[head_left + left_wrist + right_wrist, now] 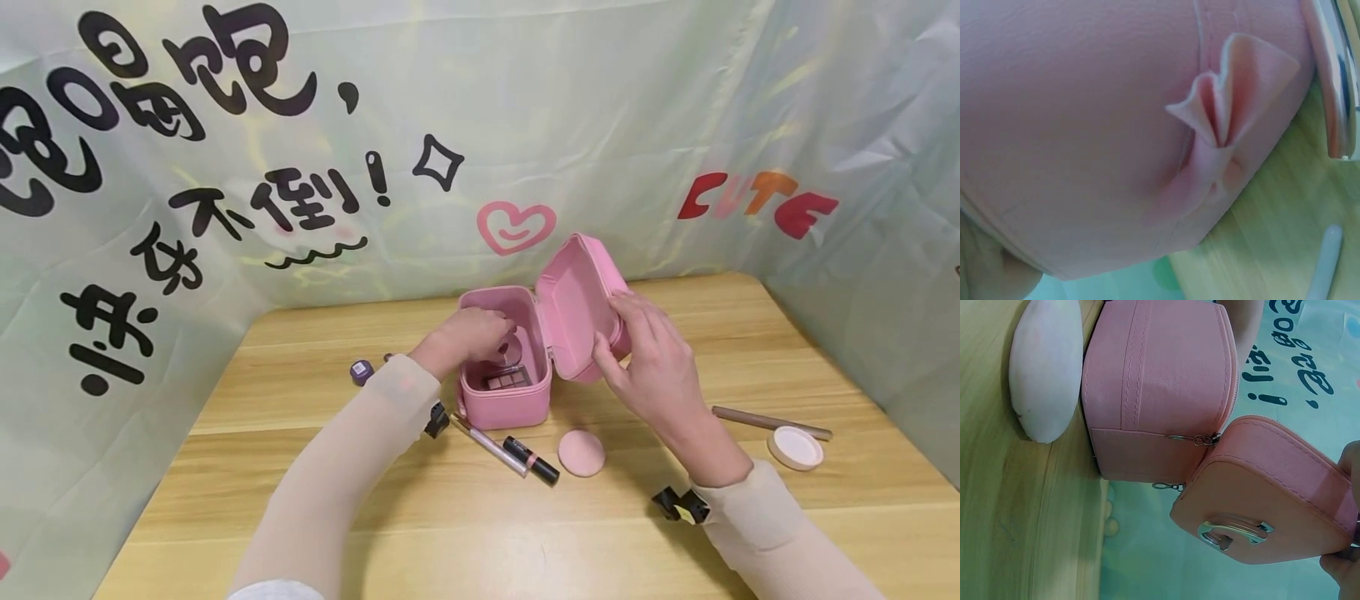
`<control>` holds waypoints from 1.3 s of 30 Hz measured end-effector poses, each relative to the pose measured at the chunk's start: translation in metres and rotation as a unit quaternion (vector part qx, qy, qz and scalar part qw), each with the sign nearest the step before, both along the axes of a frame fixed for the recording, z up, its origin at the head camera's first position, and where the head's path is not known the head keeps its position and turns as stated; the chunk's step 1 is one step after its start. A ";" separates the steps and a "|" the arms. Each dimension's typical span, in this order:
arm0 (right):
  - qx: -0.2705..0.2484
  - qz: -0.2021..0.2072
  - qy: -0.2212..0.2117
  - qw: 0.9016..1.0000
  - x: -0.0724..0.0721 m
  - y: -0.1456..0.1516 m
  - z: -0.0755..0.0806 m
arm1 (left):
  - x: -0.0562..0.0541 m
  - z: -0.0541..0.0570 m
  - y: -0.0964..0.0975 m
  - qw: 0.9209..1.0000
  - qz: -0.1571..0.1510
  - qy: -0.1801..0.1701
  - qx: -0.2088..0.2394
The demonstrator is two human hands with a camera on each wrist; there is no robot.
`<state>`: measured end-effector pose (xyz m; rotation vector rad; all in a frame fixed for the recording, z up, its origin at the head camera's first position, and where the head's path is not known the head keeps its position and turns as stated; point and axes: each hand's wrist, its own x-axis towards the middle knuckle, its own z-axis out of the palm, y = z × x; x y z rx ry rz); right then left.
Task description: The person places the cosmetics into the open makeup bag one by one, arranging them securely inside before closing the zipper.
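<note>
A pink vanity case [510,412] stands on the table with its lid [577,308] tipped back to the right. My right hand [656,362] holds the lid's free edge, thumb near the lower front and fingers on the far side. My left hand [471,335] reaches into the case from the left; its fingertips are partly hidden, and I cannot tell whether they grip anything. Inside lie a small eyeshadow palette [510,380] and a round clear item [512,350] by the fingers. The left wrist view shows a pink bow [1229,106] on the case's outside.
Before the case lie a slim silver-and-gold tube [491,447], a black lipstick-like tube [532,461] and a round pink puff [581,452]. To the right are a brown stick [772,422] and a white round lid [795,448]. A small purple pot [362,372] sits left; a printed cloth [600,117] hangs behind.
</note>
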<state>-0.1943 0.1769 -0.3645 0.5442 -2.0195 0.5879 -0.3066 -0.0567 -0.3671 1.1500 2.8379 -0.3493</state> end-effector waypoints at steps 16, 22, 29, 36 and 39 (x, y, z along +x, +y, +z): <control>-0.002 0.003 0.008 1.000 0.000 0.001 0.000 | 0.010 0.015 -0.021 0.990 -0.039 0.026 0.136; -0.005 0.003 0.009 1.000 -0.001 0.000 0.000 | 0.019 0.015 -0.033 0.982 -0.035 0.042 0.182; -0.003 -0.002 0.004 1.000 0.000 0.000 0.000 | 0.029 0.014 -0.047 0.971 -0.035 0.052 0.229; -0.003 -0.003 0.006 1.000 -0.001 -0.001 0.001 | 0.038 0.008 -0.064 0.962 -0.028 0.053 0.267; -0.002 -0.001 0.007 1.000 -0.001 -0.001 0.001 | 0.042 0.005 -0.071 0.957 -0.021 0.056 0.282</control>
